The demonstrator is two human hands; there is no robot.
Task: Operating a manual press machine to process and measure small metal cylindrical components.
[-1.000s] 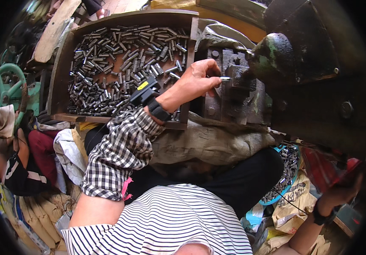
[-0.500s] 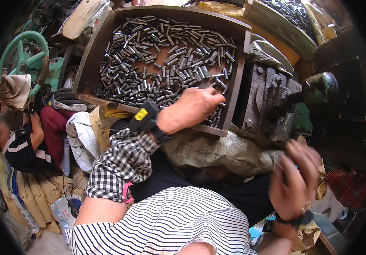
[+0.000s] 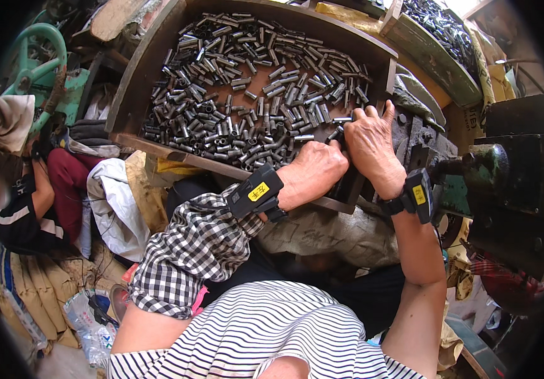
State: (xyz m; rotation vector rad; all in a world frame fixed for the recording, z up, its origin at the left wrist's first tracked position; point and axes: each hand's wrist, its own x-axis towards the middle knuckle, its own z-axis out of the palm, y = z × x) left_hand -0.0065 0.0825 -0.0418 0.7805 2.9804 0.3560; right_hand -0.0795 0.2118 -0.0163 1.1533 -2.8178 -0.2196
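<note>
A wooden tray (image 3: 120, 104) holds a great many short, dark metal tubes (image 3: 266, 107), scattered over its reddish bottom. Over its near right corner, my left hand (image 3: 318, 170) is closed, knuckles up, with its fingertips curled out of sight. My right hand (image 3: 374, 145) meets it at the tray's right side, fingers bent downward and one finger pointing out past the rim. A dark tube lies at the gap between the two hands, and another tube (image 3: 341, 120) points toward the right hand's fingers. What either hand grips is hidden beneath the fingers.
At the right, a dark machine with a thick cylindrical head (image 3: 490, 161) stands close beside my right forearm. A second wooden box (image 3: 433, 54) of metal pieces is behind. A green handwheel (image 3: 27, 72) and another seated person (image 3: 32, 196) are at the left. Sacking (image 3: 329, 234) hangs below the tray.
My right hand has moved from beside the machine up and left to the tray's right edge. My left hand has shifted slightly right and nearer; the two hands are now together.
</note>
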